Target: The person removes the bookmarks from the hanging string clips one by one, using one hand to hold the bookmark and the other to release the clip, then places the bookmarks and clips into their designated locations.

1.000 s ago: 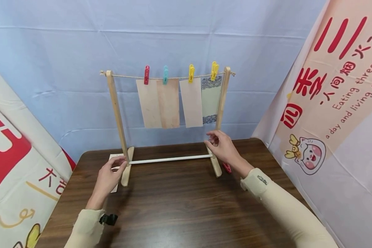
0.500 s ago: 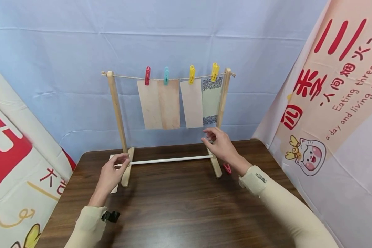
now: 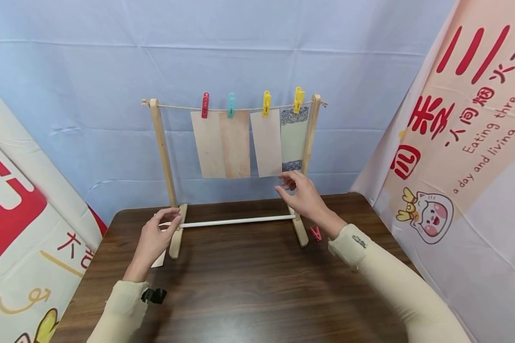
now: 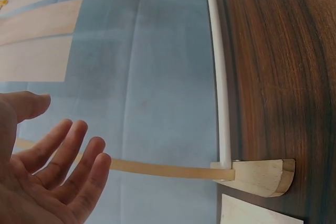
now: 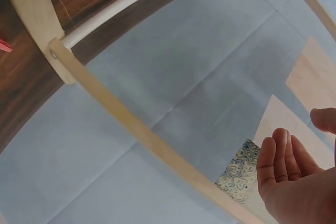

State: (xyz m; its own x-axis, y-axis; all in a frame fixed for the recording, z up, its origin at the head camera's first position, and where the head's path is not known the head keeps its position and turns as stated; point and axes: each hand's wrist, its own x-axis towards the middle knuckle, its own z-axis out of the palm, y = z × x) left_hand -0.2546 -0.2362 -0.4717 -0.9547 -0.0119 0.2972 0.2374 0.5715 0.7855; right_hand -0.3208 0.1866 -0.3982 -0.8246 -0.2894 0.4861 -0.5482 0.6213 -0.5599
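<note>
Between two wooden posts a thin string carries a red clothespin [image 3: 205, 105], a teal clothespin [image 3: 231, 105] and two yellow clothespins, one on a pale card [image 3: 267, 147]. A beige card [image 3: 209, 147] and a tan card [image 3: 236, 147] hang side by side on the left. Farthest right hangs a card with blue lace-pattern borders [image 3: 293, 138]. My left hand [image 3: 154, 240], empty with fingers loosely bent, is beside the left post [image 4: 157, 169]. My right hand [image 3: 303, 195], also empty and loosely curved, hovers by the right post [image 5: 131, 119], just below the patterned card.
A white rod [image 3: 236, 222] joins the stand's wooden feet on the brown table [image 3: 257, 295]. A pink-red clothespin [image 3: 315, 233] lies right of the right foot. Part of a pale card [image 4: 252, 213] lies by the left foot. Cloth backdrops surround the table.
My right hand has risen a little and drifted left, toward the bottom of the patterned card. The left hand has shifted slightly up. The hanging cards stay in place.
</note>
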